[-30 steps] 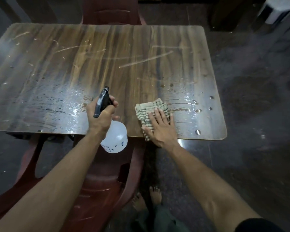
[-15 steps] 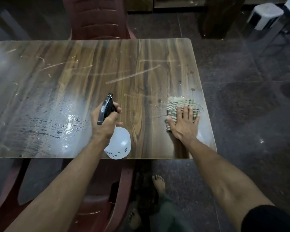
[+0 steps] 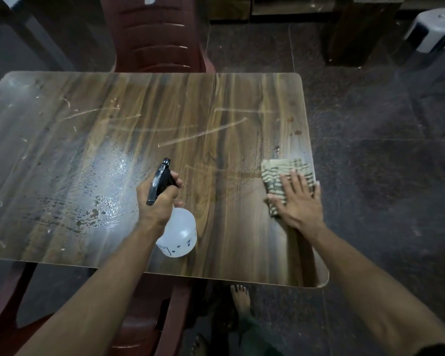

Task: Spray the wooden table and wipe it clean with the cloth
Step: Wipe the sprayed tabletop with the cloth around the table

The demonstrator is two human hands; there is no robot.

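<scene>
The spray bottle [image 3: 176, 235] is gripped by the left hand [image 3: 157, 201], fingers curled round its black trigger head, and is held just above the bench [image 3: 216, 104]. The striped cloth [image 3: 283, 173] is pressed flat against the bench under the right hand [image 3: 297, 199], whose fingers are straight and spread; part of the cloth shows beyond the fingertips, close to the bench's right edge.

Spraying appears to be well under way: a wet, glistening patch [image 3: 106, 199] is seen to the left of the left hand, not yet wiped. Between the two hands the surface looks smeared but drier, so wiping is judged partly done. Pale streaks [image 3: 203, 134] beyond both hands remain to be dealt with.

The bench's left end is cut off by the frame. How much liquid the bottle holds cannot be made out.
</scene>
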